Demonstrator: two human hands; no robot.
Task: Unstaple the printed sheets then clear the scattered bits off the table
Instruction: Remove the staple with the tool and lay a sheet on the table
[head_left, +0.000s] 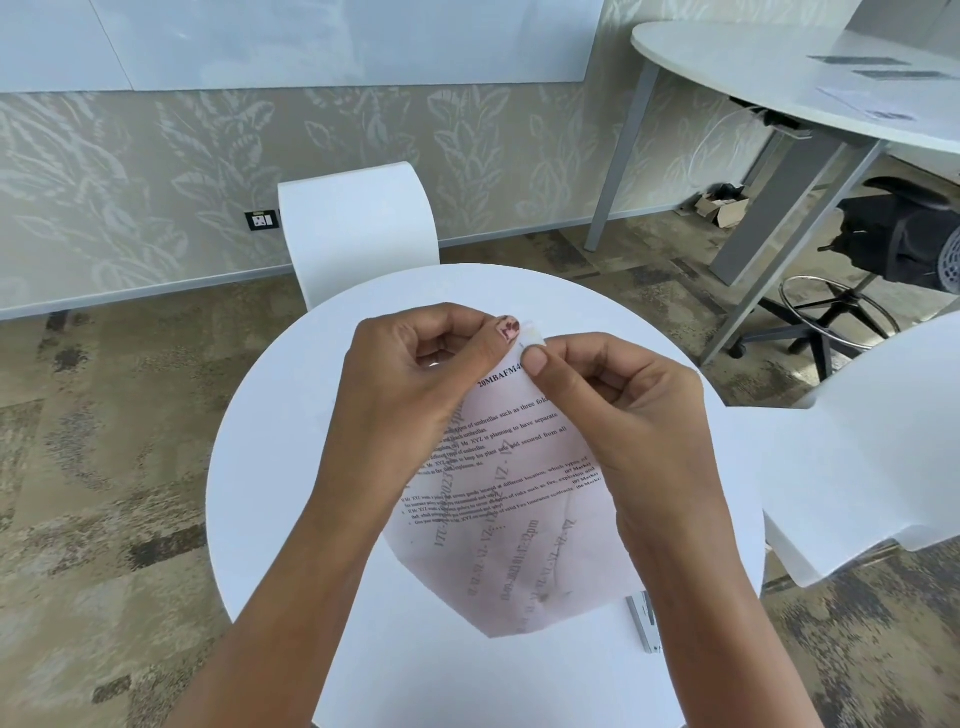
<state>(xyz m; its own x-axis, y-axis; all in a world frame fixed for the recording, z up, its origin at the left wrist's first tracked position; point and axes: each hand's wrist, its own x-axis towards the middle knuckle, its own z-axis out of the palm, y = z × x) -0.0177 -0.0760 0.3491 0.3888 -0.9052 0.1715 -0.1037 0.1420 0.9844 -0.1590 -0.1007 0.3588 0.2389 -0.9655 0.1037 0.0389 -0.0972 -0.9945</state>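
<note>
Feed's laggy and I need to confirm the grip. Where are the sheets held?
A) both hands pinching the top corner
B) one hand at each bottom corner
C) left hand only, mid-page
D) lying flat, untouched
A: the left hand and right hand meet at the top corner of the sheets, thumbs pinching it.

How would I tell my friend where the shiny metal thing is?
Start at the round white table. Find the pink printed sheets held over it and follow their lower right edge. The metal thing there is the only grey, shiny piece, partly hidden.
</note>
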